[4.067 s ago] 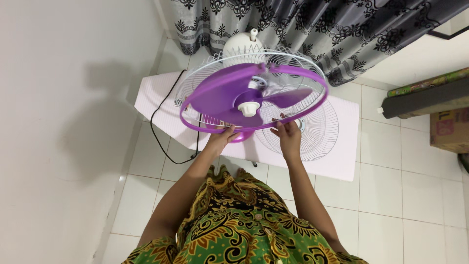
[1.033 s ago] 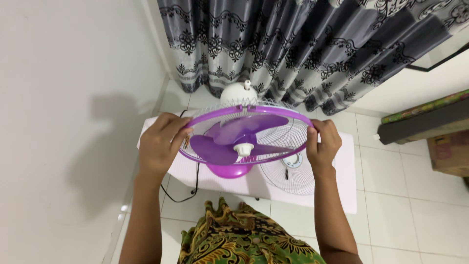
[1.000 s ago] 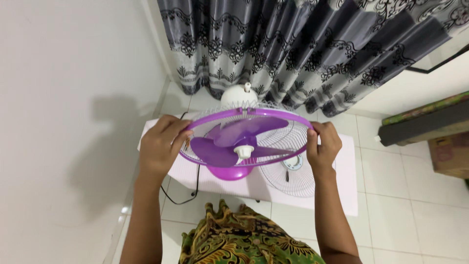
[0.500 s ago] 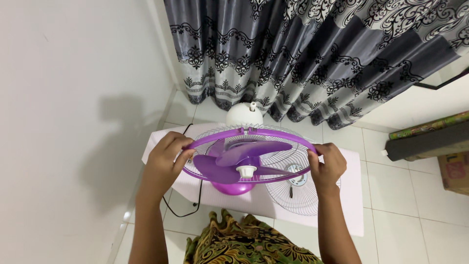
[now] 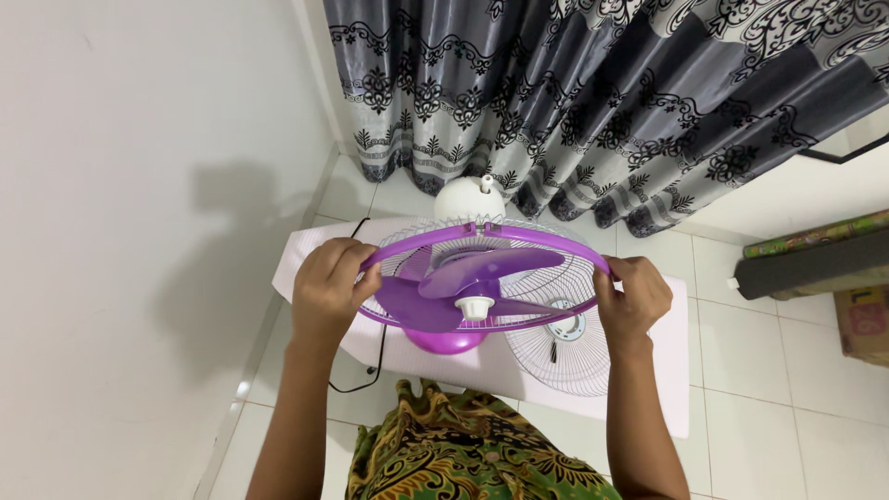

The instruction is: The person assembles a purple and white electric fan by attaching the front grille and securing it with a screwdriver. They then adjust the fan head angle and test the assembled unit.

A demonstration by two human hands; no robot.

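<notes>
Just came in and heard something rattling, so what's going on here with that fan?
A person stands over a low white table and grips the purple rim of a fan, the left hand on one side and the right hand on the other. The purple blades are uncovered. A separate white wire grille lies flat on the table under the right hand. A black cord hangs off the table's edge.

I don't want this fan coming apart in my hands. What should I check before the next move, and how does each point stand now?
1. Left hand grips purple plastic guard ring: ok.
2. Right hand grips the ring's other side: ok.
3. Purple three-blade propeller clear of fingers: ok.
4. Loose white wire front grille lies apart on the pale pink table: ok.
5. Ring's clasp fastened: cannot tell.
6. Black power cord unplugged: cannot tell.
</notes>
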